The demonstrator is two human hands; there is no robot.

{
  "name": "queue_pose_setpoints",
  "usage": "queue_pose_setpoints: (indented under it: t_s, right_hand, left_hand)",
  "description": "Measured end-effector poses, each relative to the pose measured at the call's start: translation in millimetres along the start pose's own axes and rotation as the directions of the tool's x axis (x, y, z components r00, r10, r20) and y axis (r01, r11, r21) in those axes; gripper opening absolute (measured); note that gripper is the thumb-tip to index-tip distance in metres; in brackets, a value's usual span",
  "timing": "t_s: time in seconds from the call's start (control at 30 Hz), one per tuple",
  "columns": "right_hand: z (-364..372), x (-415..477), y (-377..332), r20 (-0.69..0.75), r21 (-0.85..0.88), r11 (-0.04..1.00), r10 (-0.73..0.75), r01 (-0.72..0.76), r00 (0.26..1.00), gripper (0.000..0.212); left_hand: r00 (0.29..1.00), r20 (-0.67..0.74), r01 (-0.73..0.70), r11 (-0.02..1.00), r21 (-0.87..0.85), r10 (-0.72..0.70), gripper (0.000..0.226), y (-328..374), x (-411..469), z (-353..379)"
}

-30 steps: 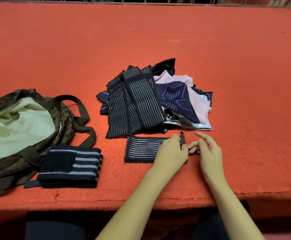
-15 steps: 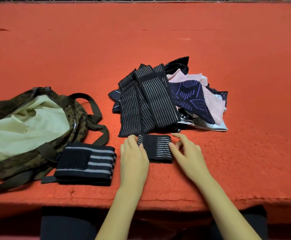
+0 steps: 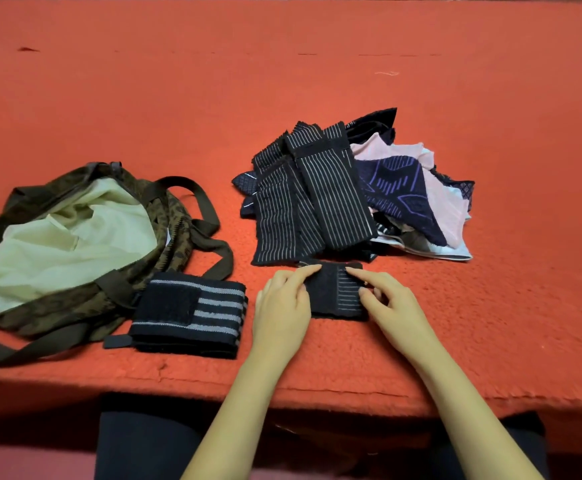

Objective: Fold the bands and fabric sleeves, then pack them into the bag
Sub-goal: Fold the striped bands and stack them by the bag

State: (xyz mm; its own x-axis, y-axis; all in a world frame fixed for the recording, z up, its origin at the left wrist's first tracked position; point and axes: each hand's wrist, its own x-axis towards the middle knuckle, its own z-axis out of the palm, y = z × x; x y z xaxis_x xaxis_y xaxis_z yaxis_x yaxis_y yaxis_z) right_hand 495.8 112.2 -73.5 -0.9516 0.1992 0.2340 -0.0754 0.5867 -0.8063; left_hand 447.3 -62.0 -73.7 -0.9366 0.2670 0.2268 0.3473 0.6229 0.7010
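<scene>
A small black pinstriped band (image 3: 334, 292), folded into a compact rectangle, lies near the front edge of the red table. My left hand (image 3: 282, 306) presses on its left end and my right hand (image 3: 386, 306) pinches its right end. Behind it sits a pile of black striped bands (image 3: 310, 199) mixed with pink and navy patterned fabric sleeves (image 3: 411, 188). A folded black band with grey stripes (image 3: 192, 317) rests to the left. The open camouflage bag (image 3: 165, 216), with pale yellow lining, lies at the far left.
The bag's dark straps (image 3: 213, 230) loop toward the folded grey-striped band. The red felt table (image 3: 282, 81) stretches far back. Its front edge (image 3: 317, 393) runs just above my dark-clothed lap.
The pinstriped band went from a long strip to a compact folded rectangle. My left hand moved from its right end to its left end; my right hand now grips the right end.
</scene>
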Motion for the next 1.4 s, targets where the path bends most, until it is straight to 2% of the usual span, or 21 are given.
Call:
queue_pose_setpoints:
  t_s: [0.13, 0.2, 0.27, 0.33, 0.43, 0.6, 0.73, 0.87, 1.07, 1.2, 1.4]
  right_hand:
    - [-2.5, 1.0, -3.7, 0.007, 0.084, 0.996, 0.034, -0.035, 0.999, 0.036]
    - [-3.9, 0.6, -12.0, 0.02, 0.225, 0.973, 0.045, -0.048, 0.999, 0.035]
    - [-2.2, 3.2, -29.1, 0.042, 0.405, 0.912, 0.057, -0.069, 0.997, 0.031]
    - [3.3, 8.0, -50.0, 0.042, 0.466, 0.885, -0.012, -0.009, 0.999, 0.025]
    - [22.2, 14.2, -87.9, 0.095, 0.506, 0.86, -0.124, 0.059, 0.988, 0.023]
    - [73.1, 19.7, -113.7, 0.276, 0.381, 0.924, -0.153, 0.038, 0.949, 0.019]
    - [101.7, 13.4, -116.7, 0.351, 0.364, 0.931, -0.104, -0.033, 0.931, 0.022]
    - [112.2, 8.7, -117.0, 0.339, 0.292, 0.956, -0.114, 0.01, 0.934, 0.019]
    - [112.9, 11.7, -120.3, 0.347, 0.23, 0.971, -0.143, 0.064, 0.927, 0.025]
    - [113.2, 10.2, -118.2, 0.325, 0.139, 0.984, -0.153, 0.113, 0.933, 0.026]
    - [112.5, 6.8, -117.8, 0.322, -0.093, 0.975, -0.162, 0.201, 0.933, 0.028]
  left_hand:
    - [1.0, 0.0, 0.02, 0.992, -0.123, -0.02, 0.04, 2.6, -0.1, -1.9]
    - [0.999, -0.027, 0.009, 0.961, -0.275, -0.017, 0.028, 16.1, -2.7, -8.7]
    - [0.998, -0.057, -0.028, 0.939, -0.342, 0.009, 0.029, 29.6, -1.0, -27.0]
    - [0.999, -0.043, -0.046, 0.934, -0.355, 0.032, 0.029, 33.0, 5.1, -57.4]
    - [0.999, 0.045, 0.002, 0.913, -0.409, 0.018, 0.022, 19.4, 6.6, -118.9]
    - [0.978, 0.133, 0.202, 0.904, -0.377, -0.164, 0.017, -34.2, -14.6, -176.9]
    - [0.968, 0.102, 0.251, 0.881, -0.401, -0.229, 0.018, -60.1, -26.2, -184.9]
    - [0.981, 0.027, 0.19, 0.927, -0.324, -0.192, 0.017, -78.4, -33.7, -183.3]
    - [0.978, -0.078, 0.152, 0.923, -0.353, -0.191, 0.026, -98.0, -37.7, -176.5]
    - [0.988, -0.051, 0.126, 0.957, -0.261, -0.144, 0.029, -106.0, -39.0, -170.8]
    - [0.994, 0.05, 0.102, 0.968, -0.228, -0.093, 0.03, -108.5, -37.0, -175.1]
